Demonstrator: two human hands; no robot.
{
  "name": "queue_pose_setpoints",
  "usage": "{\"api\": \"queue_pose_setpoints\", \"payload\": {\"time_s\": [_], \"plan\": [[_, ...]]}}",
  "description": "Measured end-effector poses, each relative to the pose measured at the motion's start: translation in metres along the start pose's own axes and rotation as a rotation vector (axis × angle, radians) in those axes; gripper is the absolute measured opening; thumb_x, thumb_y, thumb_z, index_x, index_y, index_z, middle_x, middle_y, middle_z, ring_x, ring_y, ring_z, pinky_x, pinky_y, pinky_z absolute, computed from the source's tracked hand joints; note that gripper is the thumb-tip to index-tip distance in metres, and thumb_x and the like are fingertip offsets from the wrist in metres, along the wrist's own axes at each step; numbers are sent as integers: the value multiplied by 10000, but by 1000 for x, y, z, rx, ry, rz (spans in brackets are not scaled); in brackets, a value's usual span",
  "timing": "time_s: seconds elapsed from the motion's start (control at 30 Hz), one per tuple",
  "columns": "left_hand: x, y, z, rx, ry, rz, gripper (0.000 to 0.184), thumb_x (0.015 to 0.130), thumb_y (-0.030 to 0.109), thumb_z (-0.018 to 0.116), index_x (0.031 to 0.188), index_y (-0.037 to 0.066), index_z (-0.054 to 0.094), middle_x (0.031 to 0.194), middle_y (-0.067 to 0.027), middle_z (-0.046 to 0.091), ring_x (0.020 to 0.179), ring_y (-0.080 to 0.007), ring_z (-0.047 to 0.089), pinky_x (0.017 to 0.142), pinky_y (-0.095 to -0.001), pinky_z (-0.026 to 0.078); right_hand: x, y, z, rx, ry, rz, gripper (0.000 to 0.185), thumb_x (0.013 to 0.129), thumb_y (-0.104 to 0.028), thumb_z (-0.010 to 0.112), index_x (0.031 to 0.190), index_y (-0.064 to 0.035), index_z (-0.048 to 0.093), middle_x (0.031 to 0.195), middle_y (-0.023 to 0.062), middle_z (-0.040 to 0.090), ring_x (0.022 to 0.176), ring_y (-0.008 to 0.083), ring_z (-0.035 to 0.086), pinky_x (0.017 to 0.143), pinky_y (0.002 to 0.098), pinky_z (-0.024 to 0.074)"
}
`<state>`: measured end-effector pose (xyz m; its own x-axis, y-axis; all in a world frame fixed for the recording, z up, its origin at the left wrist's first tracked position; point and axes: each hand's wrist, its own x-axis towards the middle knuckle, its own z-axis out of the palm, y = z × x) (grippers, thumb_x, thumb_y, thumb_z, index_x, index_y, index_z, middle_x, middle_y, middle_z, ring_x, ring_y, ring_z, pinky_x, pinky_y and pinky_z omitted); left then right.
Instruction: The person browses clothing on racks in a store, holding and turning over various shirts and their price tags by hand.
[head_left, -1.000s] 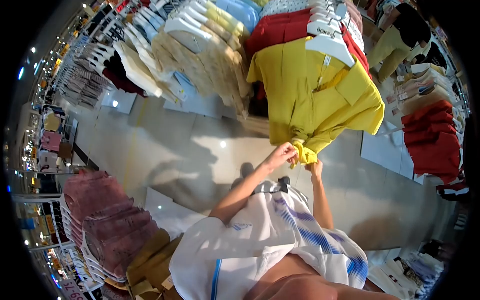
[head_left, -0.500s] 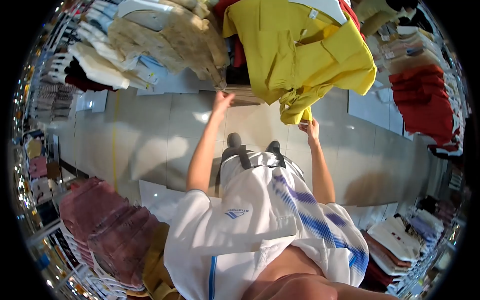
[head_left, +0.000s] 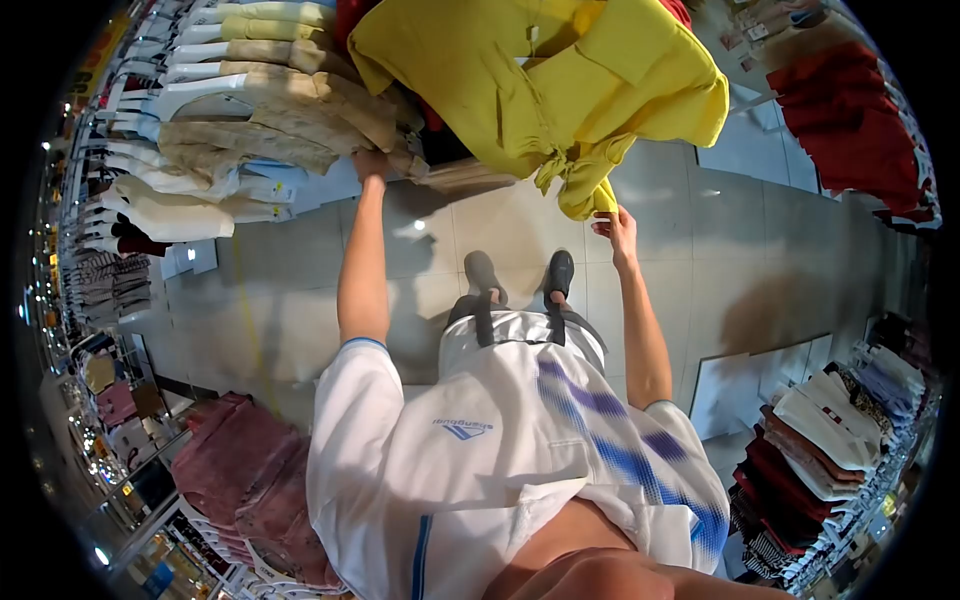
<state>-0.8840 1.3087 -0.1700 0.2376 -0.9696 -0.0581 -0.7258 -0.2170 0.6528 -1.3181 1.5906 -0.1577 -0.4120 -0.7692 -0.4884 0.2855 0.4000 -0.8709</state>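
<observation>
A yellow short-sleeved garment (head_left: pixel 510 80) hangs at the top centre, its lower front gathered in a knot. My right hand (head_left: pixel 618 232) pinches a loose end of that knot, with several fingers curled below the cloth. To the left, my left hand (head_left: pixel 371 164) reaches up against the lower edge of the beige garments (head_left: pixel 300 115), which hang in a row on white hangers. Its fingers are mostly hidden at the fabric, so their grip cannot be made out.
Pale tiled floor (head_left: pixel 420 240) lies under my dark shoes (head_left: pixel 480 272). Red garments (head_left: pixel 845 120) hang at the right, folded-looking dark and white clothes (head_left: pixel 820 420) at the lower right, and dusty pink garments (head_left: pixel 245 470) at the lower left. White panels (head_left: pixel 765 140) stand low at the right.
My left hand has let go of the yellow knot and moved left to the beige garments. My right hand stays at the yellow cloth. The view has shifted, with the shoes now fully showing.
</observation>
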Motion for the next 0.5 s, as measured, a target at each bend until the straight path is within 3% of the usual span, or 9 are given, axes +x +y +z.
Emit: {"api": "queue_pose_setpoints", "payload": {"time_s": [0.03,0.1,0.2,0.3,0.33,0.37,0.5], "plan": [[-11,11,-6,6,1,-3,412,797,227,613,1143,13,548,1176,-221,540,1096,-395,487,886,-429,416,3,2,-3,2,-4,5,252,953,-178,426,1037,10,571,837,96,649,599,138,617,590,252,523],[-36,28,-22,-146,4,-197,382,807,205,594,1142,26,553,1145,-189,580,1057,-364,530,868,-387,420,10,7,-6,-4,-17,2,250,952,-181,431,1038,7,572,834,94,650,599,138,616,589,253,522],[-47,-5,-23,-384,-10,-175,328,813,160,566,1114,30,571,1066,-171,623,973,-309,582,810,-366,432,18,8,-11,-1,-68,5,246,951,-183,431,1027,3,573,841,93,649,604,139,620,591,255,522],[-67,-9,-33,-305,-62,-295,312,811,135,556,1106,34,579,1006,-149,643,887,-256,598,761,-357,446,26,5,-15,-43,-127,5,244,950,-186,432,1022,0,571,847,92,647,619,142,623,594,260,522],[-78,-9,-31,-326,61,-187,258,814,125,547,1044,15,591,913,-136,648,788,-230,592,700,-353,454,30,5,-17,-51,-140,3,242,950,-182,430,1025,0,570,848,91,646,623,143,624,595,261,522],[-86,-10,-33,-324,85,-200,258,814,125,547,1044,15,591,913,-136,648,788,-230,592,700,-353,454,33,4,-18,-60,-154,1,240,950,-178,428,1027,0,570,849,91,646,627,144,625,595,262,522],[-134,5,-44,-314,2,-235,126,830,108,524,852,-8,570,738,-108,601,658,-196,583,622,-324,452,44,5,-22,-115,-229,14,247,947,-158,415,1063,-2,567,852,91,644,633,150,626,593,263,520]]}}
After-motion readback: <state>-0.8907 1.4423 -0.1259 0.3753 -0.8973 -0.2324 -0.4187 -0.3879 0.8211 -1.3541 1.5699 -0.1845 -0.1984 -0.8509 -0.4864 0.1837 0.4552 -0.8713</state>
